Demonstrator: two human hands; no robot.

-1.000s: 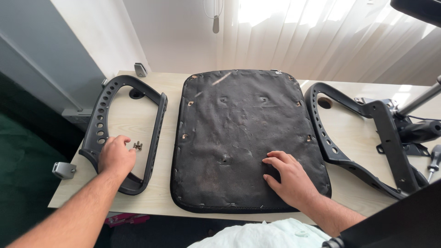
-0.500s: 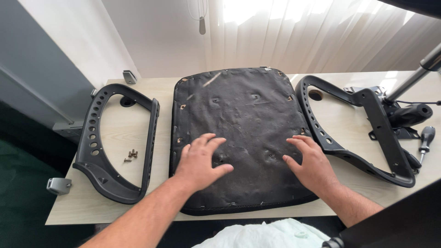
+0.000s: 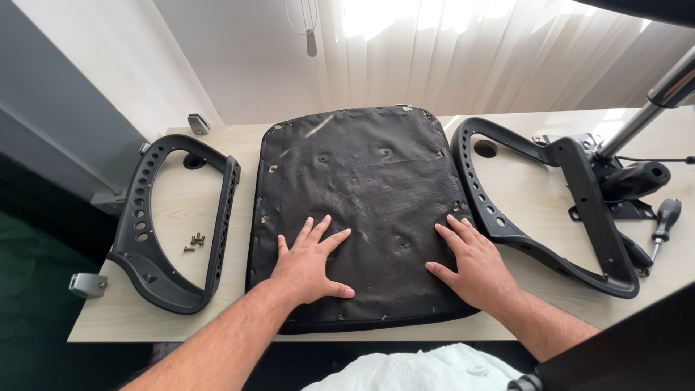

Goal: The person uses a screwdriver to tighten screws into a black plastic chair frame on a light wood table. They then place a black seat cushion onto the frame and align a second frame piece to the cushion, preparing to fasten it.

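A black fabric-covered seat pad (image 3: 362, 181) lies upside down in the middle of the pale wooden table (image 3: 181, 210). My left hand (image 3: 308, 261) rests flat on its near left part, fingers spread. My right hand (image 3: 470, 264) lies flat on its near right part, fingers apart. Neither hand holds anything. A black perforated armrest frame (image 3: 145, 239) lies left of the pad, with a small cluster of screws (image 3: 194, 241) inside its loop. A second black armrest frame (image 3: 557, 195) lies to the right of the pad.
A chair mechanism with a metal gas cylinder (image 3: 637, 166) sits at the far right, and a black-handled screwdriver (image 3: 662, 221) lies beside it. Metal clamps (image 3: 87, 284) grip the table's left edge. White curtains hang behind the table. A dark chair part fills the lower right corner.
My left hand left the screws by the left armrest frame and moved onto the seat pad. Both hands now lie flat on the pad, and my view shifted slightly.
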